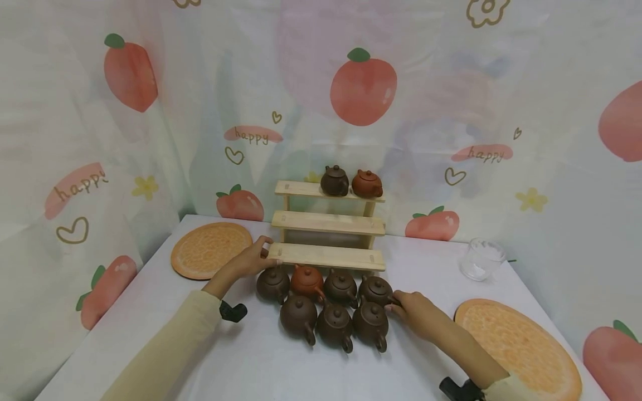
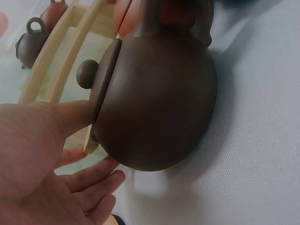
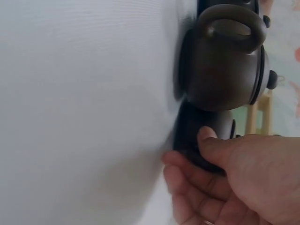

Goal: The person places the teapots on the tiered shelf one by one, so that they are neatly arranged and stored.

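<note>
At the left end of a three-tier wooden rack's (image 1: 328,257) lowest shelf, my left hand (image 1: 251,259) has thumb and forefinger on either side of the board. Its other fingers spread loosely beside a dark brown teapot (image 2: 164,98), whose lid overlaps the thumb. My right hand (image 1: 417,315) pinches the handle of the back row's rightmost dark teapot (image 1: 376,289), with thumb (image 3: 207,135) and fingers around it. Between these two stand a reddish teapot (image 1: 307,280) and a dark teapot (image 1: 340,285). Three dark teapots (image 1: 335,323) form the front row.
On the rack's top shelf sit a dark teapot (image 1: 334,181) and a reddish one (image 1: 367,184). Round tan mats lie at left (image 1: 210,250) and right (image 1: 521,345). A clear glass bowl (image 1: 482,259) stands at the back right. Patterned cloth hangs behind.
</note>
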Available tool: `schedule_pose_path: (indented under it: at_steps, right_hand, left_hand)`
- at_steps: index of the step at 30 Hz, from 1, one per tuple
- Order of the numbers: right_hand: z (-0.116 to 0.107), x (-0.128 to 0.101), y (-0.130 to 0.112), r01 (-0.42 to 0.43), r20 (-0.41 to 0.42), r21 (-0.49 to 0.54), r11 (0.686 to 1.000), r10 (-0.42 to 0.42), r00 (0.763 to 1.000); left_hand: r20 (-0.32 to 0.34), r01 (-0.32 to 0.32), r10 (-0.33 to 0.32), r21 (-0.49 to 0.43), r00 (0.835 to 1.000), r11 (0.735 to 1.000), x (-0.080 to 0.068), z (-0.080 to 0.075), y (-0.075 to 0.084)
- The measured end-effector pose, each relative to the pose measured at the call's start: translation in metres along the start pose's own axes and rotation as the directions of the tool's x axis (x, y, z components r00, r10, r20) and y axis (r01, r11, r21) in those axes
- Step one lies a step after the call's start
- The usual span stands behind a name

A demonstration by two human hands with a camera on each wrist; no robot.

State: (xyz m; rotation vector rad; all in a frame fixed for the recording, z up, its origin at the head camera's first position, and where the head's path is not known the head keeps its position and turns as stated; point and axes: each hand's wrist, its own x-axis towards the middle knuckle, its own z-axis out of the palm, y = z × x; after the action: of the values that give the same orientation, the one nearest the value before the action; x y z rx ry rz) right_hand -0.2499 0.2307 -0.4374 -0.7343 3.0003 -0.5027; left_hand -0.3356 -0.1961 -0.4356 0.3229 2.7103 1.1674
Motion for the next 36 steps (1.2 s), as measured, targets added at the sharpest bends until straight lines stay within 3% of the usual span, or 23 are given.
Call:
schedule_pose_path:
  at_steps: [11, 23, 36]
  right_hand:
    - [0.003, -0.002, 0.004, 0.037, -0.049, 0.057, 0.998, -0.034, 0.998]
    - [0.003, -0.002, 0.006, 0.086, -0.150, 0.049, 0.995, -0.078, 0.986]
    - [-0.009, 0.004, -0.001, 0.090, -0.132, 0.104, 0.991, -0.076, 0.988]
  left_hand:
    - [0.002, -0.004, 0.004, 0.002, 1.000, 1.000, 0.001, -0.001, -0.002]
    - [-0.003, 0.012, -0.012, -0.002, 1.000, 1.000, 0.002, 0.000, 0.000]
    - [-0.003, 0.025, -0.025, -0.002, 1.000, 1.000, 0.001, 0.000, 0.002]
